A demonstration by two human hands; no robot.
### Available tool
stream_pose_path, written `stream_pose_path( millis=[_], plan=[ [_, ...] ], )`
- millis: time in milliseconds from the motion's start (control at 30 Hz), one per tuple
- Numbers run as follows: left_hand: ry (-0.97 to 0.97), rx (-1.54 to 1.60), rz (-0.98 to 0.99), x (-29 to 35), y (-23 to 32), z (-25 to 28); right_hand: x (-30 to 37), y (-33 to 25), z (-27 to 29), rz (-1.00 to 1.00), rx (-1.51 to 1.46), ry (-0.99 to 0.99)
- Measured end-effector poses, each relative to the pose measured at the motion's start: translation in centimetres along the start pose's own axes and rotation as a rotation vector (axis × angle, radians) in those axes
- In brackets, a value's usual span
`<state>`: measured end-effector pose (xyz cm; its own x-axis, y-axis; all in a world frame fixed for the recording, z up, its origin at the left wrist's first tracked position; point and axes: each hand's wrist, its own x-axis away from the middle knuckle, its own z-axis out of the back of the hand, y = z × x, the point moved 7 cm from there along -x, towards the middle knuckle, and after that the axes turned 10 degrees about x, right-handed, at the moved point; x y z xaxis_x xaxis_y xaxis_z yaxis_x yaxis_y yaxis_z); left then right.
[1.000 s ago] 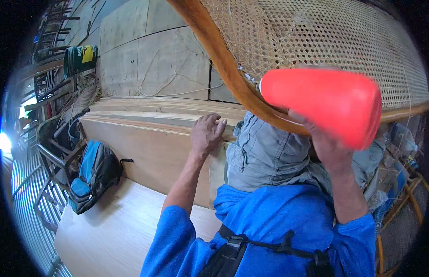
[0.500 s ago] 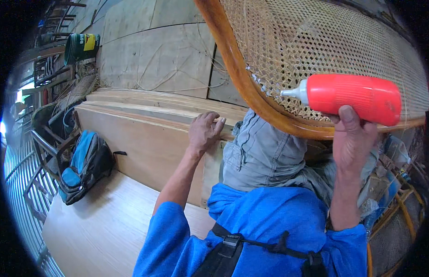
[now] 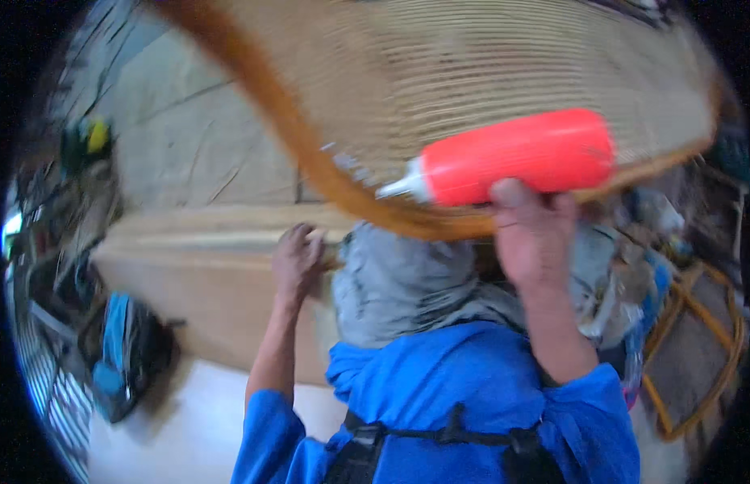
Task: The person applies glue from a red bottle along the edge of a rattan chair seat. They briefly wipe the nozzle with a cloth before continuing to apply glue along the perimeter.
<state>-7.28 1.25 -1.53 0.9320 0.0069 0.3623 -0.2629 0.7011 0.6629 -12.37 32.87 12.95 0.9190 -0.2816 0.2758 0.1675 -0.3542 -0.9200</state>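
The red squeeze bottle (image 3: pixel 520 157) lies almost level in the upper middle of the view, its white nozzle (image 3: pixel 399 187) pointing to the person's left and slightly down; the nozzle tip sits at the curved wooden rim (image 3: pixel 310 165) of a woven cane panel (image 3: pixel 488 64), though the blur hides whether it touches; the right hand (image 3: pixel 532 234) grips the bottle from below, thumb up against its red side, the fingers wrapped round the far side and mostly hidden; the cane panel fills the top of the view behind the bottle, its brown rim sweeping from the upper left down under the nozzle and on to the right, just above the right hand.

The left hand (image 3: pixel 298 258) rests on the edge of a long pale wooden board (image 3: pixel 206 266), close to the rim's lowest curve; its fingers are curled over the board's edge, gripping it; between the two hands lies the person's knee in grey trousers (image 3: pixel 407 282), and below it the blue sleeves (image 3: pixel 464 395) with a black strap (image 3: pixel 447 436) across them.

Further out, a blue and black backpack (image 3: pixel 125 355) lies on the pale floor (image 3: pixel 189 436) at the lower left, well apart from the hands; a yellow cane frame (image 3: pixel 697 355) stands at the right edge; the whole view is smeared by motion.
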Motion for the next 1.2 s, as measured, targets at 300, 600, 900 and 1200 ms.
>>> stream_pose_path(
  millis=[300, 600, 900, 1200],
  plan=[
    [-0.012, 0.145, -0.330, 3.4, 14.3, 0.6, 2.6, -3.9, 6.1, 0.129, 0.236, 0.053],
    [-0.679, 1.453, 0.585, 10.0, 30.7, -10.0, 10.1, -9.1, 9.8, 1.014, 0.848, -0.188],
    [-0.814, 1.151, 0.066, 4.5, 39.0, -17.1, 4.2, -5.6, 32.6, 0.045, 0.728, 0.506],
    [-0.790, 0.821, 0.123, 0.9, 36.4, -19.5, -14.6, 19.4, 52.8, -0.678, 1.233, 0.225]
  ],
)
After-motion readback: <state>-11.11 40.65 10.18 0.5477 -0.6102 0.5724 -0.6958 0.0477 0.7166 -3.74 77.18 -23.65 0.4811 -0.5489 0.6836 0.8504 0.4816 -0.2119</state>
